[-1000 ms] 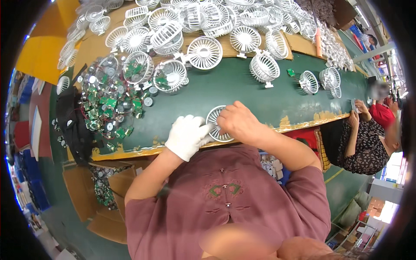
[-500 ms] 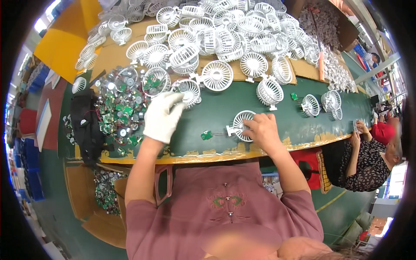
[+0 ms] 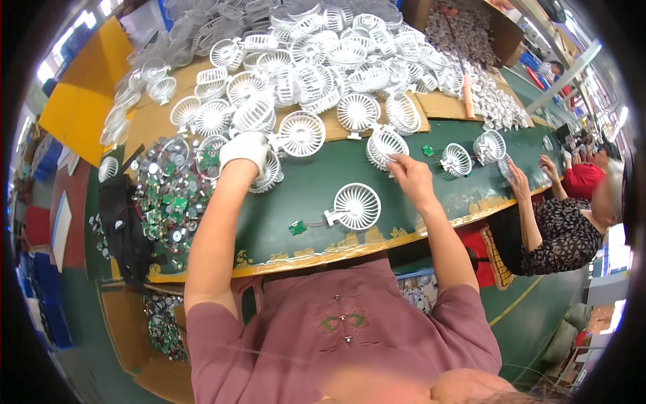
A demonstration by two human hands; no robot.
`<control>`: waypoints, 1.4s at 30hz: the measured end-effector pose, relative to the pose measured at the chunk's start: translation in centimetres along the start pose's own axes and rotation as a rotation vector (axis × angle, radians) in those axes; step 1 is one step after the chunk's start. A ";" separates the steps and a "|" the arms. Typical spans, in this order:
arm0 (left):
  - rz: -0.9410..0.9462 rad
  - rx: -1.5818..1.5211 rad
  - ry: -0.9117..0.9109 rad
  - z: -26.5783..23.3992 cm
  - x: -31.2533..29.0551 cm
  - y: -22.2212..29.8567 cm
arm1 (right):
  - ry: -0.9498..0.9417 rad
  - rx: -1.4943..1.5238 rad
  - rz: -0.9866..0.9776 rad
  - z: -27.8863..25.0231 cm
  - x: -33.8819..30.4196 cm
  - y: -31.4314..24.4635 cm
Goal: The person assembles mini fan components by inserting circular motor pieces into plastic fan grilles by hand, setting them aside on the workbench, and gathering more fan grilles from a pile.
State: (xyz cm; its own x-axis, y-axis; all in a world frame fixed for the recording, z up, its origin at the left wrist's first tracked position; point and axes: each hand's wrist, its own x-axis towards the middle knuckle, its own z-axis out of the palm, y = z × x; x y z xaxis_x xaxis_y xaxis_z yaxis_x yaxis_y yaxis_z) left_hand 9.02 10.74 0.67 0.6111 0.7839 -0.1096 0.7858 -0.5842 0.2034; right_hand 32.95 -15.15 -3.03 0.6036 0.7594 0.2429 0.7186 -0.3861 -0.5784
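White fan cage point(image 3: 356, 206) right there, front and centre on the green desk point(image 3: 269, 219), spokes facing up, tab pointing left, and a wire trailing out to a small circuit board point(image 3: 297, 228) lying just beside it! Both hands are well apart from it. Up on the left, the gloved left hand point(image 3: 244, 149) is over another slotted cage point(image 3: 270, 176), fingers mostly out of sight, right by a heap of boards and round metal parts point(image 3: 171, 195). Across on the right, the bare right hand point(image 3: 414, 180) has its fingers bent, tips right at the lower side of a stack of cages point(image 3: 385, 145); from this angle I can't tell whether either hand is clamped on anything. Beyond them, what a mound of white cages point(image 3: 316, 57), spread over brown cardboard point(image 3: 441, 106), with an orange rod point(image 3: 468, 94) at its right! Further along sit a loose green board point(image 3: 428, 151) and a single cage point(image 3: 457, 160), and there's a co-worker in a patterned top point(image 3: 562, 236) at the far stretch
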 end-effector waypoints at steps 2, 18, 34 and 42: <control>0.037 -0.040 -0.056 -0.8 -0.2 0.2 | -0.003 0.099 0.069 0.0 0.1 0.4; 0.255 -0.926 0.644 -6.0 -10.2 2.9 | -0.417 0.471 -0.311 -3.5 -3.6 -4.0; 0.057 -1.501 -0.027 1.8 -17.1 6.2 | -0.101 0.197 -0.600 -1.8 -6.8 -8.9; 0.001 -1.769 -0.178 3.3 -18.2 7.7 | -0.302 0.570 -0.336 0.0 -9.4 -9.9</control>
State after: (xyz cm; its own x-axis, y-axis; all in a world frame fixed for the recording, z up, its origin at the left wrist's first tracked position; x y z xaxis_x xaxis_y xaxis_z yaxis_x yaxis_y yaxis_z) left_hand 4.30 -8.70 0.98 0.7079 0.6834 -0.1786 -0.1721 0.4121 0.8948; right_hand 20.18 -18.46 0.42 0.2008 0.9323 0.3010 0.5072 0.1639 -0.8461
